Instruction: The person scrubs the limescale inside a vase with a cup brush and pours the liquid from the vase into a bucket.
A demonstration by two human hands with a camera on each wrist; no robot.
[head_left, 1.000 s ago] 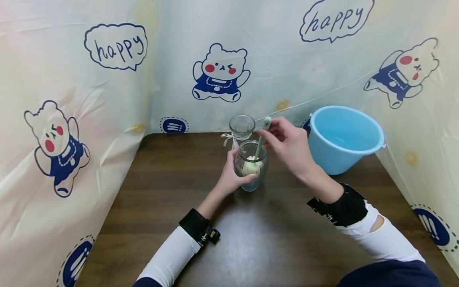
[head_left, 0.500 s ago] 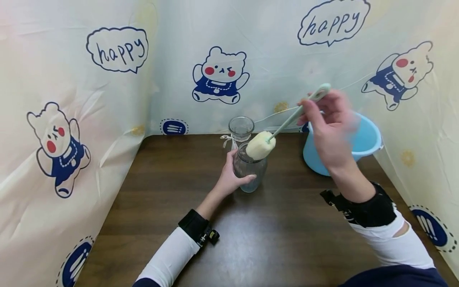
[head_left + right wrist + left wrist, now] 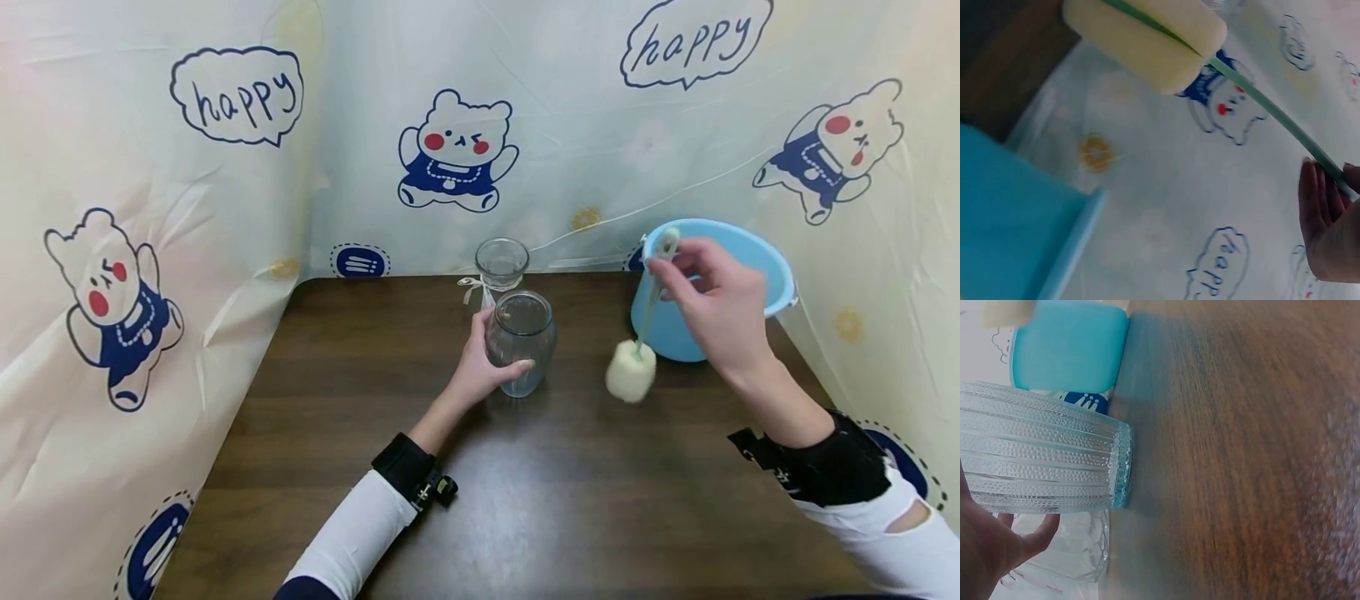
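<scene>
My left hand point(image 3: 486, 367) grips a clear glass jar point(image 3: 525, 333) around its side, the mouth facing up. In the left wrist view the jar point(image 3: 1041, 450) shows ribbed, textured glass. My right hand point(image 3: 716, 296) pinches the pale green handle of a sponge bottle brush point(image 3: 632, 372). The brush hangs with its cream sponge head downward, to the right of the jar and in front of the blue bucket. In the right wrist view the handle point(image 3: 1279, 119) runs from the fingers to the sponge head point(image 3: 1147, 37).
Behind the jar stands a second glass vessel point(image 3: 502, 262) with a white ribbon bow at its neck. The light blue bucket point(image 3: 667, 333) is at the back right of the brown wooden table point(image 3: 360, 400). A printed cloth point(image 3: 360, 167) encloses the sides and back.
The sponge brush has come up out of the jar's mouth and moved right, now hanging near the bucket. The left hand and jar have stayed nearly in place.
</scene>
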